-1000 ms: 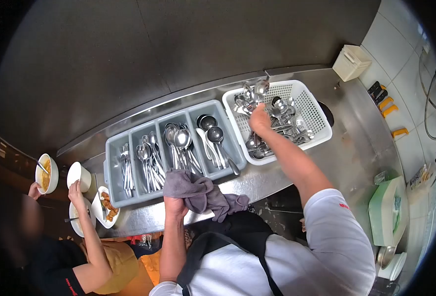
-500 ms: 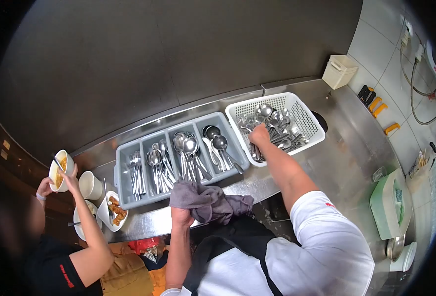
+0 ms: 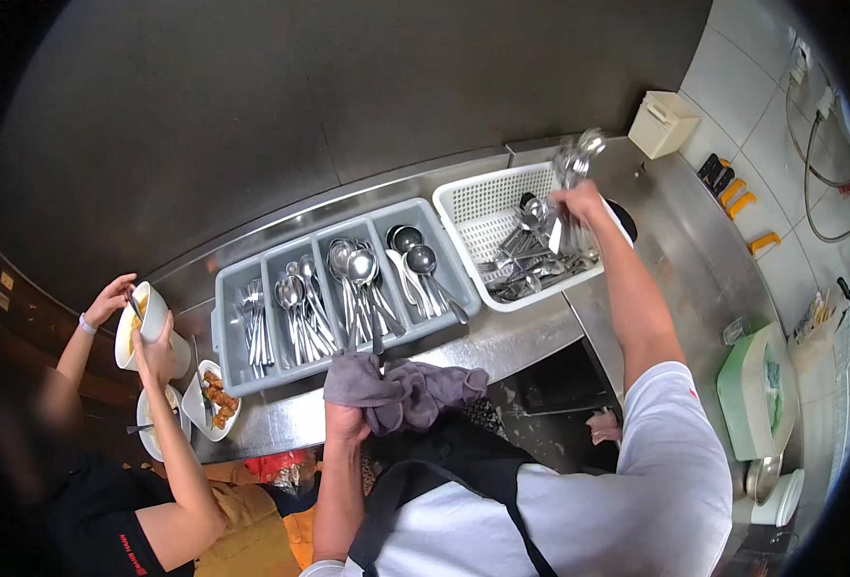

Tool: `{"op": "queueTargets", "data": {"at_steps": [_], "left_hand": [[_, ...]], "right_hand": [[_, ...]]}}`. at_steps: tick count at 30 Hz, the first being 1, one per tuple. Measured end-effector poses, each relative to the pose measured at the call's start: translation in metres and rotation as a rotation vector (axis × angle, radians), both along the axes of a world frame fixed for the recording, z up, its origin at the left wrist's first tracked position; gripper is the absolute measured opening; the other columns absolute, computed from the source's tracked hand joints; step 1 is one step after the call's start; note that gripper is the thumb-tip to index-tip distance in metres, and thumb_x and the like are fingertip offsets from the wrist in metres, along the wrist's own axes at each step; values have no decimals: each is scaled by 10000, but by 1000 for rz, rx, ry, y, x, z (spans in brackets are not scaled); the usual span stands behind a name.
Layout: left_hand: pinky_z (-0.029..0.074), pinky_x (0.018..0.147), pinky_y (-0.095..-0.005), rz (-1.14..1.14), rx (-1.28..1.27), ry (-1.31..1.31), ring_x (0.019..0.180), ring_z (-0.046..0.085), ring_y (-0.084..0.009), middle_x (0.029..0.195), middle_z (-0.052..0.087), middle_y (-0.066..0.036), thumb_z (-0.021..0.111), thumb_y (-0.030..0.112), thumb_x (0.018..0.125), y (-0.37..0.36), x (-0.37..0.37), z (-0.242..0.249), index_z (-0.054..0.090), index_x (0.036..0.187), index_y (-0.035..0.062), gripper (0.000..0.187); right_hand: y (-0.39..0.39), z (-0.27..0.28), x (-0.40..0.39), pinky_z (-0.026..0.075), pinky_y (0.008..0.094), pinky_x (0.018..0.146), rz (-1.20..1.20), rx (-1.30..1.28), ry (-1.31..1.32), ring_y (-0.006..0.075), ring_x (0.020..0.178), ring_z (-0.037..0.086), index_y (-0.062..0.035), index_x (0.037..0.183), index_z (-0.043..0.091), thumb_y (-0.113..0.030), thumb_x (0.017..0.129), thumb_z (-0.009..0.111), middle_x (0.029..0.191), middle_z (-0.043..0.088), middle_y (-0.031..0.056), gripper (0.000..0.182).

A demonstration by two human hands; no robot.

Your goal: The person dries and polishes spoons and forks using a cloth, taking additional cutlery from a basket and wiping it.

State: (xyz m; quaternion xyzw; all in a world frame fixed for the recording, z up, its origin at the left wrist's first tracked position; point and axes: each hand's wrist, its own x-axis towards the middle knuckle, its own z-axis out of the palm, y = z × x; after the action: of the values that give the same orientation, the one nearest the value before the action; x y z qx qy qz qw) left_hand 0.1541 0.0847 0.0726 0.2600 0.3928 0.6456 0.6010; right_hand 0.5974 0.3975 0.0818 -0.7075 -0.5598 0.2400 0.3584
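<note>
My right hand (image 3: 584, 201) is closed round a bunch of cutlery (image 3: 571, 165), raised at the far right part of the white perforated basket (image 3: 465, 213). Motion blurs the bunch, but spoon heads show at its top. More loose spoons and forks (image 3: 531, 262) lie jumbled in the basket below. In front of the grey cutlery tray (image 3: 221, 332), my left hand (image 3: 346, 423) grips a purple-grey cloth (image 3: 406, 392) bunched over its fingers. Forks (image 3: 255, 322), spoons (image 3: 295, 303), larger serving spoons (image 3: 360, 274) and ladles (image 3: 422, 264) fill the tray's separate compartments.
At the left, a co-worker's hands (image 3: 156, 351) hold a white bowl (image 3: 127, 332) of food. Beside it on the steel counter (image 3: 281, 423) stands a dish of browned food (image 3: 218, 399). A cream container (image 3: 662, 123) is at the back right; a pale green tub (image 3: 747, 394) stands at the right.
My right hand has risen out of the basket and moved right, bringing up a bunch of cutlery. My left hand still grips the cloth. The co-worker's bowl has tilted and shifted slightly.
</note>
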Motion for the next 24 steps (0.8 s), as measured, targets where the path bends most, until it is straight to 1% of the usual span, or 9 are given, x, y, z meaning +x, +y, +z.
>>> {"op": "queueTargets", "data": {"at_steps": [3, 4, 8, 11, 12, 16, 19, 22, 24], "left_hand": [[449, 591, -264, 23, -23, 13, 651, 491, -118, 757, 495, -18, 642, 30, 784, 4, 2, -4, 509, 812, 75, 143], [447, 591, -263, 17, -23, 24, 649, 488, -118, 753, 494, -19, 643, 31, 784, 4, 3, -2, 508, 806, 75, 144], [445, 589, -261, -34, 3, 81, 642, 486, -120, 740, 491, -20, 643, 29, 780, 10, 9, 9, 504, 785, 77, 147], [453, 590, -268, -2, -12, 119, 645, 493, -124, 742, 492, -20, 641, 23, 776, 12, 11, 7, 500, 776, 75, 151], [457, 591, -272, 20, -26, 129, 647, 496, -126, 743, 492, -20, 641, 20, 775, 11, 11, 5, 499, 774, 75, 152], [462, 601, -274, 16, -8, 86, 657, 503, -126, 760, 499, -20, 642, 24, 776, 9, 9, -4, 501, 782, 81, 152], [468, 623, -274, 23, 0, 0, 683, 513, -127, 783, 506, -16, 638, 42, 803, 4, 11, 9, 504, 823, 86, 142], [482, 649, -281, 54, -63, -122, 713, 523, -128, 810, 512, -13, 625, 64, 837, -2, 7, 14, 504, 872, 89, 128], [491, 666, -287, 9, -27, -104, 729, 527, -130, 828, 517, -14, 610, 84, 861, -4, 0, 11, 507, 906, 88, 112]], "right_hand": [[-8, -21, -4, 511, 388, 796, 130, -107, -577, 341, 858, 658, 63, 958, 653, -229, 648, 717, 913, 674, 223, 430], [-14, -27, -9, 491, 398, 861, 168, -128, -574, 384, 938, 630, 56, 966, 653, -207, 661, 705, 965, 652, 260, 406], [-13, -65, -18, 496, 408, 865, 229, -165, -625, 372, 960, 626, 11, 985, 653, -142, 683, 690, 972, 653, 244, 341], [-21, -84, -32, 498, 437, 856, 186, -92, -673, 368, 930, 639, -29, 996, 674, -88, 733, 605, 958, 656, 236, 278], [-21, -82, -37, 496, 451, 849, 188, -138, -706, 368, 929, 639, -54, 1030, 642, -70, 751, 592, 949, 656, 222, 284], [-9, -93, -36, 497, 468, 808, 238, -113, -790, 376, 892, 639, -51, 1038, 555, -78, 745, 610, 915, 654, 216, 298], [-16, -85, -36, 492, 477, 782, 261, 3, -705, 390, 879, 634, -46, 1011, 546, -92, 737, 643, 900, 652, 219, 294], [-16, -64, -42, 488, 453, 778, 142, 91, -569, 390, 872, 627, -38, 1053, 518, -110, 702, 704, 909, 653, 205, 404], [-24, -32, -52, 486, 435, 776, 71, 261, -326, 380, 879, 631, -34, 1056, 500, -118, 708, 714, 912, 651, 199, 417]]}}
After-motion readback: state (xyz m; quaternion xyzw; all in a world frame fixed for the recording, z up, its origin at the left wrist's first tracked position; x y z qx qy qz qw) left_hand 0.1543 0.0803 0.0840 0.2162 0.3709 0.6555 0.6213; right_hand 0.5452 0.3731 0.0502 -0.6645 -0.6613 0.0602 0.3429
